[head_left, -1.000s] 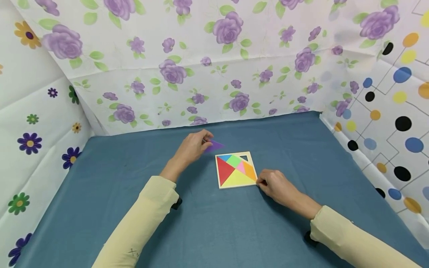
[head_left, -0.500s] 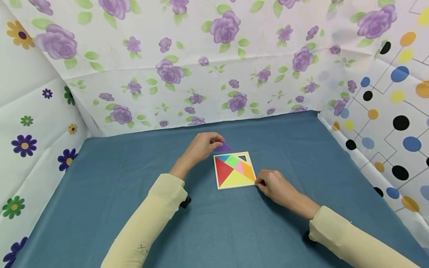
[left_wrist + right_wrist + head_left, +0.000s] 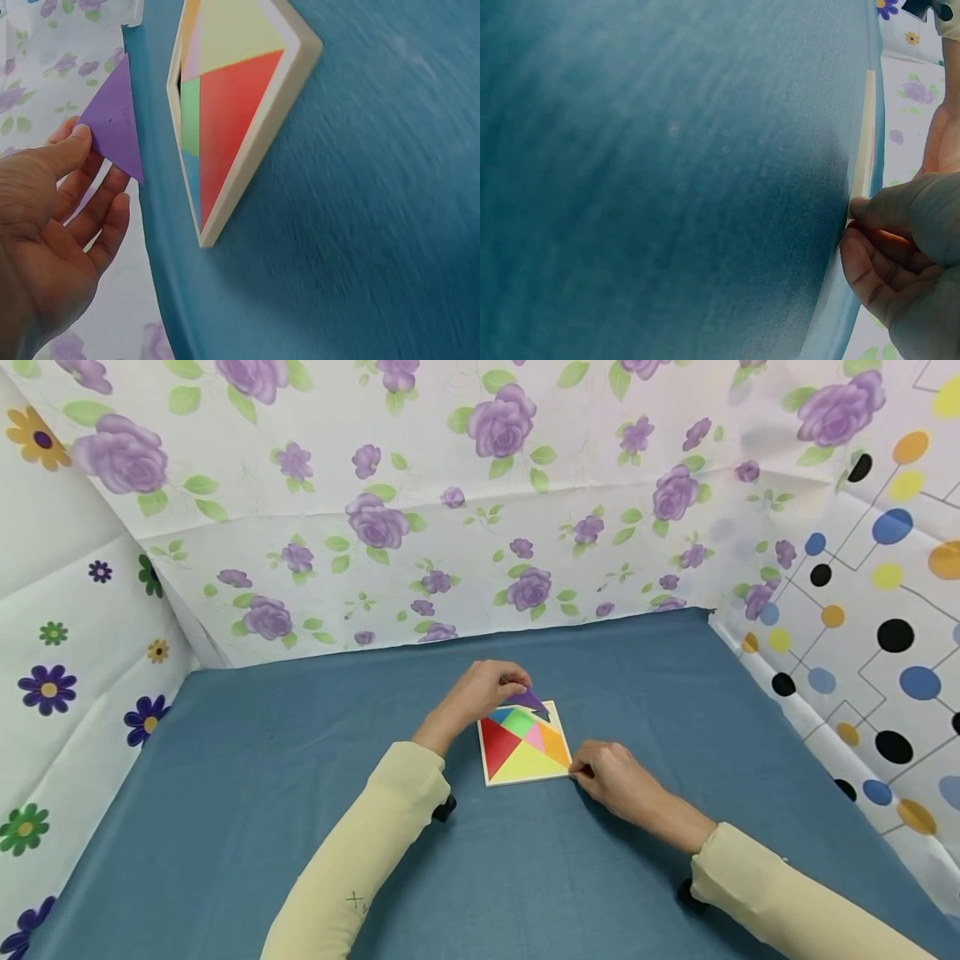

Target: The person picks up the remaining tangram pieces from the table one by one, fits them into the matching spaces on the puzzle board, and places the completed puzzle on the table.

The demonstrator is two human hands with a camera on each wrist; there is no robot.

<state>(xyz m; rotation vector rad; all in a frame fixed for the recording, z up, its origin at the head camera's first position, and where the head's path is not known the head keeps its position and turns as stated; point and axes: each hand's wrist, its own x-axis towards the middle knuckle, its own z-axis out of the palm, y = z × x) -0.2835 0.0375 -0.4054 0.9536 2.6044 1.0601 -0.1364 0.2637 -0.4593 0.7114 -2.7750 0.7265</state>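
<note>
In the head view, a square wooden tangram board lies on the blue cloth. It carries a red triangle, a yellow triangle, a green piece and several others. An unfilled dark slot shows near its far right corner. My left hand pinches a purple triangle between thumb and fingers, over the board's far edge. The left wrist view shows the triangle tilted up, apart from the board. My right hand pinches the board's near right corner with thumb and forefinger.
Blue cloth covers the table. A flowered sheet hangs behind its far edge, a daisy-print sheet stands at left and a dotted sheet at right.
My left hand has carried the purple triangle rightward, from beyond the board's far left to over its far edge. My right hand has stayed on the board's corner.
</note>
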